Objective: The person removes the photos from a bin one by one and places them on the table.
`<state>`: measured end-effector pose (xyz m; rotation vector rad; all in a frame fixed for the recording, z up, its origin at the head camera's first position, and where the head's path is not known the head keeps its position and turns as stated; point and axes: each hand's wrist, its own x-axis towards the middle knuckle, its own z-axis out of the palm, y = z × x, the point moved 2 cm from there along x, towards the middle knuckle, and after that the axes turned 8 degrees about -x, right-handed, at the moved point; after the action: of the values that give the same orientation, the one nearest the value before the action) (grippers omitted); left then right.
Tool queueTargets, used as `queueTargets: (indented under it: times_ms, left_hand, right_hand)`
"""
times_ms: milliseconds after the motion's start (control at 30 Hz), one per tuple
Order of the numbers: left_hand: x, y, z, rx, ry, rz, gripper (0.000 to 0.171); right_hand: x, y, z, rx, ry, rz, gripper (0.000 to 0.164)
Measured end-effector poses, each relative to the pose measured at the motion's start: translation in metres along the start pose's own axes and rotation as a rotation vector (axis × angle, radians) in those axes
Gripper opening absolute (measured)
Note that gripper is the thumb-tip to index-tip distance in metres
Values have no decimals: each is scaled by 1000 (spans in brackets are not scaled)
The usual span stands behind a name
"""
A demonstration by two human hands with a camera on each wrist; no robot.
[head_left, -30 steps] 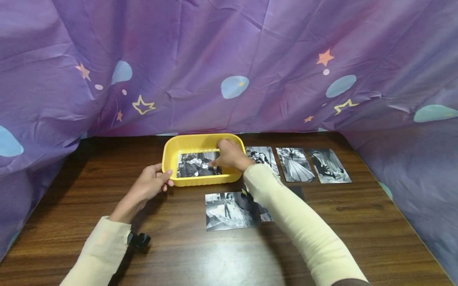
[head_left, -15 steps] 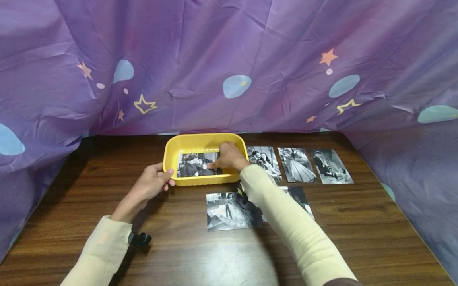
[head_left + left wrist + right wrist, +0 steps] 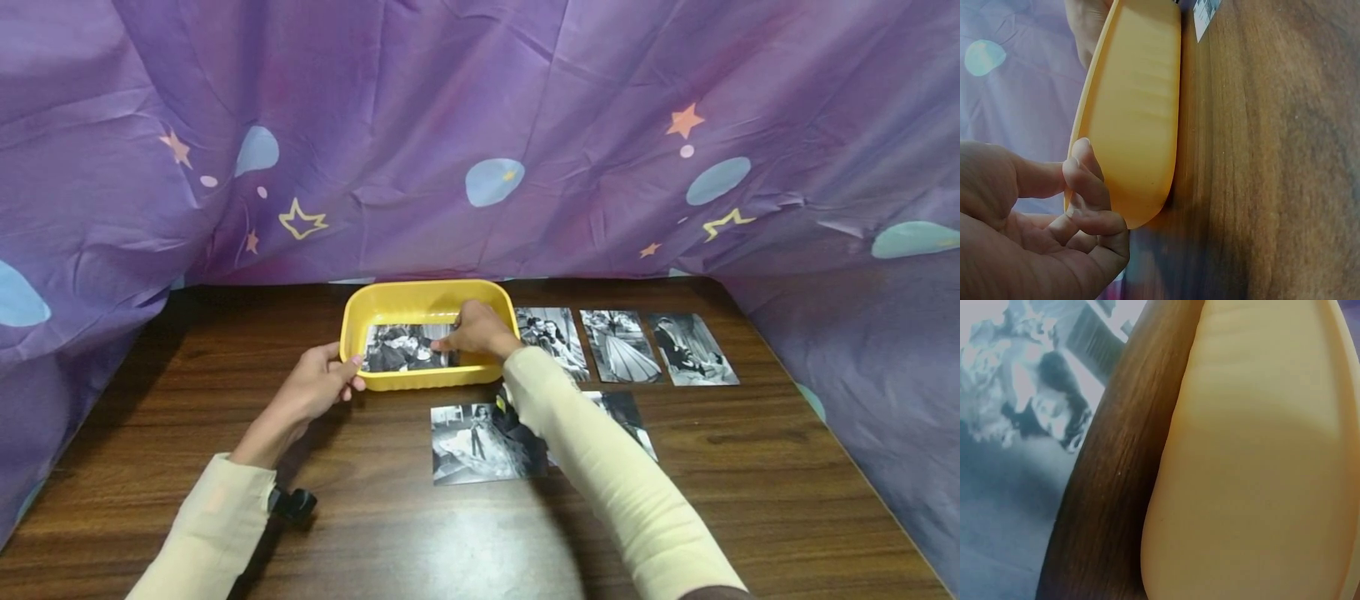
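Note:
A yellow plastic tub (image 3: 420,381) stands near the table's back edge in the head view. My left hand (image 3: 324,379) pinches its front-left rim, thumb on one side and fingers curled on the other; the left wrist view shows this hand (image 3: 1054,219) at the tub wall (image 3: 1135,112) from close up. Inside the tub lies a black-and-white photo (image 3: 401,352). My right hand (image 3: 480,329) reaches over the tub's right part and grips this photo's right end, thumb on top; its other fingertips are hidden. The right wrist view shows only the tub's outer wall (image 3: 1260,462) and a photo (image 3: 1029,437).
Right of the tub lie upright black-and-white photos in a row (image 3: 555,333), (image 3: 621,346), (image 3: 693,350). In front, another photo (image 3: 483,446) lies sideways, and a further photo (image 3: 624,412) is partly under my right sleeve (image 3: 600,467). A purple curtain (image 3: 480,150) hangs behind the table (image 3: 360,525).
The photo in the tub has slid a little to the left, with my right hand on it. My right forearm has shifted left, uncovering more of a photo beneath. My left hand has stayed on the rim.

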<state>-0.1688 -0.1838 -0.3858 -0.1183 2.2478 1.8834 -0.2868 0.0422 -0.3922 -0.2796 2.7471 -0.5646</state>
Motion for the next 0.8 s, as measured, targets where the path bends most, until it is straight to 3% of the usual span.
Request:
queueTargets:
  times_ms: [400, 600, 800]
  left_hand:
    - [0, 0, 0, 4, 3, 2, 44]
    - [-1, 0, 2, 3, 9, 6, 42]
    - [-1, 0, 3, -5, 12, 11, 42]
  right_hand:
    - [-6, -2, -3, 276, 25, 17, 58]
    - [-11, -1, -1, 457, -4, 2, 36]
    - [-14, -3, -1, 485, -10, 8, 55]
